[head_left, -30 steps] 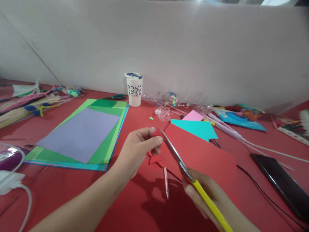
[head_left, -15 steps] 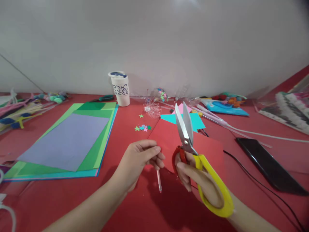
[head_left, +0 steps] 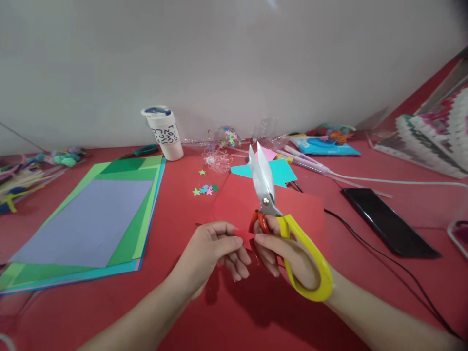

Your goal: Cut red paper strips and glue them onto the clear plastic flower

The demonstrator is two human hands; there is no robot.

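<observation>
Holding the scrap up between two hands, over the table, with the red sheet lying behind. Pinching its left part between thumb and forefinger of the left hand, and curling the other fingers loosely underneath. Stretching the left forearm from the lower left, with the wrist almost straight. Gripping the scissors with the right hand, pointing the blades upward and slightly parted. Passing part of this hand through the yellow loop, and resting other fingers about the red loop. Pointing the right thumb to the left, its tip meeting the right end of the scrap; not being able to tell there a firm pinching from a light touching. Slanting the right forearm in from the lower right. Placing the hands very near to each other, with only the scrap between the fingertips.

Seeing farther back, on the left side, the stars lying in a small group, and the cup standing near the wall. Seeing also the purple sheet lying on a paper stack at left, and the phone lying at right, near a black cable.
</observation>
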